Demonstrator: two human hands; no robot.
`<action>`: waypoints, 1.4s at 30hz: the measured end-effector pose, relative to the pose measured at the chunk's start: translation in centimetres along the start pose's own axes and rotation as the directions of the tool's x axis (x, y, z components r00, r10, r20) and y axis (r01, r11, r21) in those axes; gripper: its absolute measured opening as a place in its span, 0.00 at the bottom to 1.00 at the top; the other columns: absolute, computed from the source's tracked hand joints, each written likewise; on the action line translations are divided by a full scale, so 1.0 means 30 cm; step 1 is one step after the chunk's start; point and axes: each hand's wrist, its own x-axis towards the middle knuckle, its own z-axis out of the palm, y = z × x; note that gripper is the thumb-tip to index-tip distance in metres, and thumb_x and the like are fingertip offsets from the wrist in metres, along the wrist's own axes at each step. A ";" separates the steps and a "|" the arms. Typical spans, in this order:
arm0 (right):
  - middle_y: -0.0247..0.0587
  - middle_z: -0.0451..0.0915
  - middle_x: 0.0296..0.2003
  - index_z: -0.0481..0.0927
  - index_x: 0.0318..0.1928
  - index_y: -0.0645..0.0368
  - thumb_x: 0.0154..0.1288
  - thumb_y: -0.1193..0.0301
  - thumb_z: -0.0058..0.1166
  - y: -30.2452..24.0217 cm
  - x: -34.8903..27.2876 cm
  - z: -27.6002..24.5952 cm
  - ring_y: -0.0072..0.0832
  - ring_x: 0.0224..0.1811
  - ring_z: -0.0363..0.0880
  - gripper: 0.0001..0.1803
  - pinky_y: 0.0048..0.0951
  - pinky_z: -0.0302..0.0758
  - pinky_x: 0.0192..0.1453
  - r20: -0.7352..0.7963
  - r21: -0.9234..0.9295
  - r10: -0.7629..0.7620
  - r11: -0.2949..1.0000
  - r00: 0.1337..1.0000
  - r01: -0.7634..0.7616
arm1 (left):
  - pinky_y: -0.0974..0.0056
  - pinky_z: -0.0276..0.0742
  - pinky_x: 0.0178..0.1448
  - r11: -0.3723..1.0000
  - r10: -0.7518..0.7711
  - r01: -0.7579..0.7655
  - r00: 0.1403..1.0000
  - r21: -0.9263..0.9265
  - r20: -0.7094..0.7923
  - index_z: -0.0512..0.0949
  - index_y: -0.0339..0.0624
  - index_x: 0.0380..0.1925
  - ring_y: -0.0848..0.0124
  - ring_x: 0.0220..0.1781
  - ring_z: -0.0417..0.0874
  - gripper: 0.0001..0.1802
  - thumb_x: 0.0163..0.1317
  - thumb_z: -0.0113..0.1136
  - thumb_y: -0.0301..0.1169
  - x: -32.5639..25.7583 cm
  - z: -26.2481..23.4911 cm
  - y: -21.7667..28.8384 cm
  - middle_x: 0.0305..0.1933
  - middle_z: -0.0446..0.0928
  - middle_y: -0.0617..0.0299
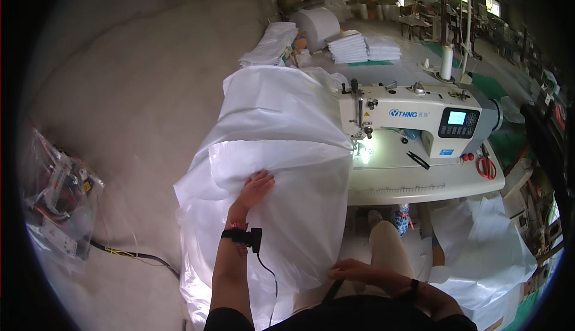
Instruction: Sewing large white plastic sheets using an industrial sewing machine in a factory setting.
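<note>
A large white plastic sheet (287,211) is spread before me and hangs over the near side, with a folded flap across its middle. My left hand (259,184) lies flat on it, fingers stretched out, just below the fold line. At the sheet's lower right edge, my right hand (356,270) has its fingers bent and pressed together on the edge, close to my lap. The sheet's right side reaches the lit needle area of a white sewing machine (413,115). Its needle is too small to make out.
Black thread snips (418,160) and red-handled scissors (486,167) lie on the machine bed. A white thread cone (447,62) stands behind. Folded white stacks (347,48) and a big roll (317,26) sit farther back. A bag of parts (60,193) and a black cable (135,253) lie left.
</note>
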 end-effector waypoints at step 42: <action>0.42 0.76 0.43 0.73 0.49 0.62 0.59 0.66 0.50 0.046 0.012 -0.026 0.28 0.45 0.73 0.19 0.27 0.71 0.49 0.223 -0.060 -0.178 0.979 0.958 0.196 | 0.57 0.72 0.52 0.801 -0.278 0.568 0.070 -0.191 -0.958 0.71 0.31 0.46 0.52 0.50 0.77 0.21 0.50 0.54 0.26 -0.739 -1.083 -0.757 0.46 0.76 0.41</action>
